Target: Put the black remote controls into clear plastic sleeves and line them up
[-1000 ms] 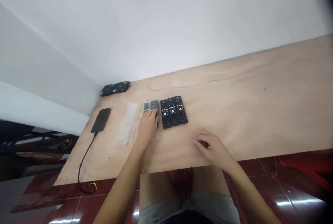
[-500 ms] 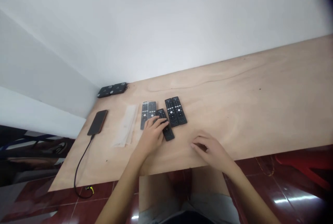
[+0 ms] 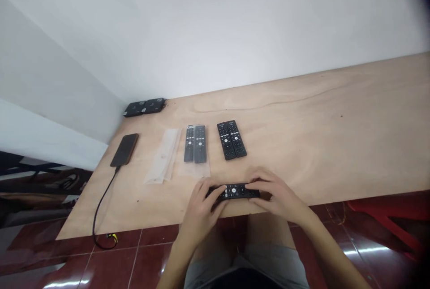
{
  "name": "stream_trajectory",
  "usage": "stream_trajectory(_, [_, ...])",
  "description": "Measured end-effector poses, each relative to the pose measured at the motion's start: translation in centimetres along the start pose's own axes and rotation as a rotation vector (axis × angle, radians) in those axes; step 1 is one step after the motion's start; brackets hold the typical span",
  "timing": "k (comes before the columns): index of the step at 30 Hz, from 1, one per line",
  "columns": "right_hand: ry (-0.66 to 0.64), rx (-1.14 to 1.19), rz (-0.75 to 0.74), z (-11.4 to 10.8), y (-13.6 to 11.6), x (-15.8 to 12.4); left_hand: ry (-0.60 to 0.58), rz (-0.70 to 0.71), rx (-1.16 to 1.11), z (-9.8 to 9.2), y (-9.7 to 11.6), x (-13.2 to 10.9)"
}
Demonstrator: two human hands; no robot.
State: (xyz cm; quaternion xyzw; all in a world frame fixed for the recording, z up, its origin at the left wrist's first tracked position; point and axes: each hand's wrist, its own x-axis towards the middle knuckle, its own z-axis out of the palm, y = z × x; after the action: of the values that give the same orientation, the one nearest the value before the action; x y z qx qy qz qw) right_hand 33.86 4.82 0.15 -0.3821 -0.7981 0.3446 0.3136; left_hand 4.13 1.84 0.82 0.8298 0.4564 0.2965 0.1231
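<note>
Both my hands hold one black remote control (image 3: 234, 191) crosswise, just above the near edge of the wooden table (image 3: 322, 136). My left hand (image 3: 201, 208) grips its left end with curled fingers. My right hand (image 3: 275, 195) closes on its right end. Two more black remotes (image 3: 231, 140) lie side by side farther back on the table. Left of them, two remotes in clear plastic sleeves (image 3: 195, 144) lie together.
Empty clear plastic sleeves (image 3: 164, 154) lie left of the wrapped remotes. A phone (image 3: 124, 149) with a black cable (image 3: 101, 208) sits near the table's left edge. A black device (image 3: 144, 106) rests at the back left corner by the white wall. Red tiled floor lies below.
My left hand slid one remote out of the group of three and brought it to the near edge. My right hand closed on its other end. The view shifted slightly.
</note>
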Motion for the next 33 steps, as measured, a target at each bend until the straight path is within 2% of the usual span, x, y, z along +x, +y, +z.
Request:
stream_trajectory(3, [-0.004, 0.016, -0.019, -0.1, 0.1, 0.1, 0.023, -0.007, -0.086, -1.2, -2.0, -1.2])
stream_trajectory(6, [-0.009, 0.016, -0.045, -0.3, 0.0, 0.3, 0.011, -0.054, -0.154, -2.1, -2.9, -2.0])
stream_trajectory(10, [0.036, -0.034, 0.046, 0.2, -0.7, 0.4, -0.013, -0.265, -0.31, -2.2, -2.5, -1.6])
stream_trajectory(13, [0.023, -0.129, 0.087, 1.0, -1.3, 0.8, -0.035, -0.411, -0.431, -1.9, -1.7, -0.6])
stream_trajectory(16, [0.007, -0.202, 0.063, 1.7, -1.5, 1.5, -0.035, -0.489, -0.502, -1.8, -1.1, 0.4])
stream_trajectory(20, [-0.025, -0.19, 0.006, 1.7, -1.4, 2.0, -0.104, -0.526, -0.555, -2.5, -1.0, 1.2])
stream_trajectory(23, [-0.038, -0.168, -0.011, 1.4, -1.2, 1.8, -0.164, -0.509, -0.577, -3.0, -1.3, 1.2])
stream_trajectory(25, [-0.033, -0.15, 0.003, 1.4, -1.1, 1.7, -0.181, -0.443, -0.553, -3.0, -1.4, 1.0])
stream_trajectory(29, [-0.032, -0.144, 0.025, 1.4, -1.0, 1.5, -0.129, -0.284, -0.265, -2.7, -1.4, 0.3])
stream_trajectory(33, [-0.05, -0.147, 0.048, 1.4, -1.1, 1.4, -0.193, -0.135, -0.114, -2.9, -1.5, 0.3])
